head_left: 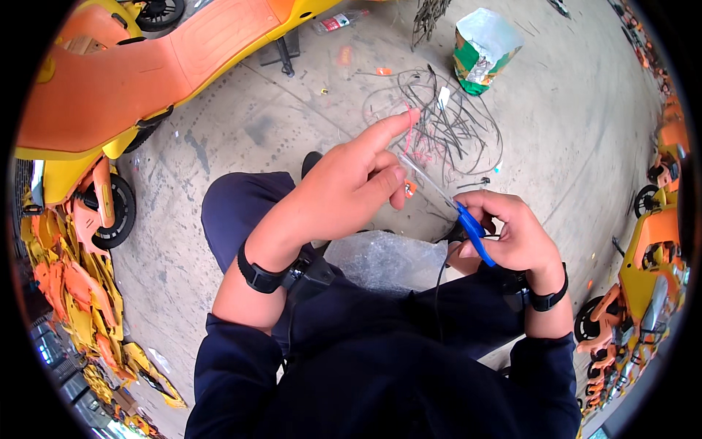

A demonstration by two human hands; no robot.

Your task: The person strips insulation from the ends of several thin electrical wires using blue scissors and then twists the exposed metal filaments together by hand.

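Note:
My left hand [355, 183] is raised in front of me, its index finger stretched forward and its thumb against the other curled fingers. A thin red wire [407, 137] runs at the index fingertip and down toward the scissors; its far end is hard to make out. My right hand [512, 230] is closed round the blue handles of a pair of scissors [474, 228]. The scissor blades point forward and left, their tips close to the left thumb and the red wire. Beyond both hands, a tangled heap of dark wires [457, 132] lies on the floor.
A green and white bag [485, 55] stands open behind the wires. Clear bubble wrap [387, 260] lies between my legs. An orange and yellow scooter [139, 80] fills the far left, with a plastic bottle [341, 21] beside it. Yellow-orange body panels [80, 300] are heaped on the left; more scooters [651, 256] line the right.

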